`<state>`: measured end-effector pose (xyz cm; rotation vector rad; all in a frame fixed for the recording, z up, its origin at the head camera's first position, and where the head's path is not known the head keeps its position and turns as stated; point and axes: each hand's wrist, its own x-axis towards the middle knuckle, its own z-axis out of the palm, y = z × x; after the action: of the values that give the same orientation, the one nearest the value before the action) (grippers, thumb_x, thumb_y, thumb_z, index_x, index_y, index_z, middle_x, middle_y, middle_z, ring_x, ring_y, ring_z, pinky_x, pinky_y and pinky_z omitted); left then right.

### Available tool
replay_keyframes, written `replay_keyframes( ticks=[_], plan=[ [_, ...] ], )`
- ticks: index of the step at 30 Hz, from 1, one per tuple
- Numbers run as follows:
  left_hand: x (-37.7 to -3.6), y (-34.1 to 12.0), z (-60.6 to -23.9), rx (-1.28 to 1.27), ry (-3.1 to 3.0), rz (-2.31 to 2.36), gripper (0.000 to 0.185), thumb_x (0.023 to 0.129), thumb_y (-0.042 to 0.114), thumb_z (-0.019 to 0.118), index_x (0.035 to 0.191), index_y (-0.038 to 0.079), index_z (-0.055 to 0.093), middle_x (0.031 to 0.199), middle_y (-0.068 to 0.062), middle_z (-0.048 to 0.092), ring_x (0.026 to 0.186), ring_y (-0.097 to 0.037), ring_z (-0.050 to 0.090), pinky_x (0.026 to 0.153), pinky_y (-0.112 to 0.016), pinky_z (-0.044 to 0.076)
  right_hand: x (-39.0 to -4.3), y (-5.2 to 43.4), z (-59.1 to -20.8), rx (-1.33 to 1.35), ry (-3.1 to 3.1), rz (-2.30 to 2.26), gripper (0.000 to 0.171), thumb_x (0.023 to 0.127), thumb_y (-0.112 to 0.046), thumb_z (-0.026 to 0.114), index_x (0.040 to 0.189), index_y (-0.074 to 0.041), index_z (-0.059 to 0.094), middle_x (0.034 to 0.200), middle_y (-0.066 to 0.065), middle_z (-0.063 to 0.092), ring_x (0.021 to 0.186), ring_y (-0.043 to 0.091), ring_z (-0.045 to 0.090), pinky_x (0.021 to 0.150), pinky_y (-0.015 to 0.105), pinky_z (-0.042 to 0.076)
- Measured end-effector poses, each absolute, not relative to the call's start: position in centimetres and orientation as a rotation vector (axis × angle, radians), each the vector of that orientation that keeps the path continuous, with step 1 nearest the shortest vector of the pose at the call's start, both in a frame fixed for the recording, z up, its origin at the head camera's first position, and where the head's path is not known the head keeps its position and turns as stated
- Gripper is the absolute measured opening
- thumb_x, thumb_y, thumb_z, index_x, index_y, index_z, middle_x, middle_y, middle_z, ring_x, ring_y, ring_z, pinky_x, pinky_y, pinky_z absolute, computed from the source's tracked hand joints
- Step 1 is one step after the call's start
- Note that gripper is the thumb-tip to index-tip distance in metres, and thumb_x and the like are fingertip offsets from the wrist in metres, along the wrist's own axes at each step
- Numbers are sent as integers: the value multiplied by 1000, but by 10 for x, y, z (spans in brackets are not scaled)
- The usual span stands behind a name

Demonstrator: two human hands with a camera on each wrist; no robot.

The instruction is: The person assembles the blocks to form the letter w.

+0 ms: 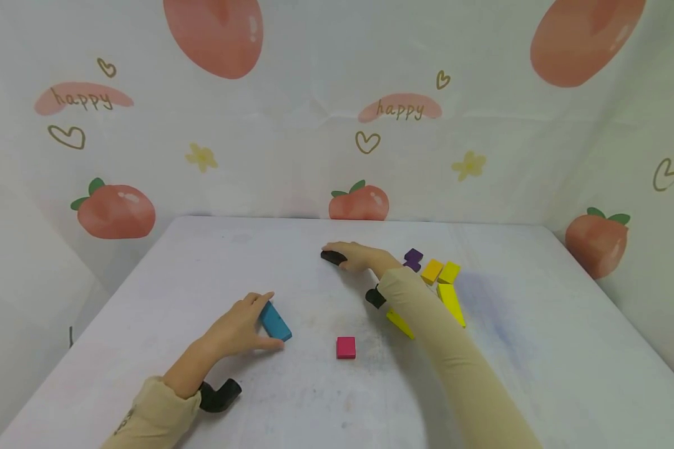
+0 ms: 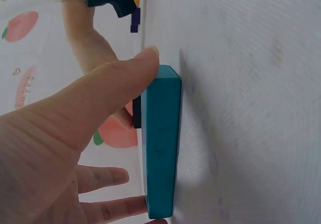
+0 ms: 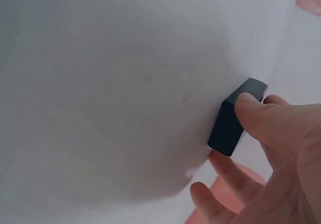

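Observation:
With thumb and fingertips at opposite ends, my left hand (image 1: 238, 327) grips a blue rectangular block (image 1: 275, 322) left of the table's middle. In the left wrist view the blue block (image 2: 163, 143) stands on its narrow side, close to or touching the white surface. Farther back, my right hand (image 1: 361, 255) pinches a black block (image 1: 333, 257). The right wrist view shows the thumb across the dark block (image 3: 228, 128), with some fingers behind it and others spread free. A pinkish-red square block (image 1: 346, 348) lies on the table between the two arms.
To the right lie purple blocks (image 1: 413, 255), an orange block (image 1: 432, 271) and several yellow blocks (image 1: 451, 304). The right sleeve (image 1: 444, 337) partly covers that group. Black wrist mounts (image 1: 220, 395) stick out from both wrists. A printed curtain (image 1: 292, 137) hangs behind the white table (image 1: 292, 405).

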<state>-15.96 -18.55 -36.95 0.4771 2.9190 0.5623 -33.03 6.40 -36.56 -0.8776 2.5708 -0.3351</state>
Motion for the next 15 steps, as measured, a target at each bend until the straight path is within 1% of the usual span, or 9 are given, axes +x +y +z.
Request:
replay_keyframes(
  ticks=[2, 7, 15],
  plan=[
    [-160, -185, -369, 473, 2918, 564, 96, 68, 48, 78, 139, -2, 37, 133, -27, 43, 117, -42, 48, 93, -55, 46, -330, 63, -364, -863, 2570, -317, 58, 95, -4, 46, 148, -18, 26, 156, 6, 24, 144, 24, 22, 120, 43, 16],
    [-160, -184, -368, 472, 2923, 561, 94, 69, 46, 78, 139, -1, 37, 132, -27, 44, 116, -41, 48, 92, -55, 47, -330, 63, -363, -846, 2586, -278, 60, 94, -4, 48, 148, -20, 27, 155, 3, 26, 142, 26, 26, 119, 44, 20],
    [-161, -183, -368, 490, 2930, 572, 91, 68, 44, 79, 138, 0, 40, 129, -26, 46, 112, -40, 51, 90, -54, 48, -331, 64, -361, -860, 2603, -282, 59, 94, -7, 51, 147, -20, 29, 154, 3, 29, 140, 27, 29, 118, 43, 23]
  ],
)
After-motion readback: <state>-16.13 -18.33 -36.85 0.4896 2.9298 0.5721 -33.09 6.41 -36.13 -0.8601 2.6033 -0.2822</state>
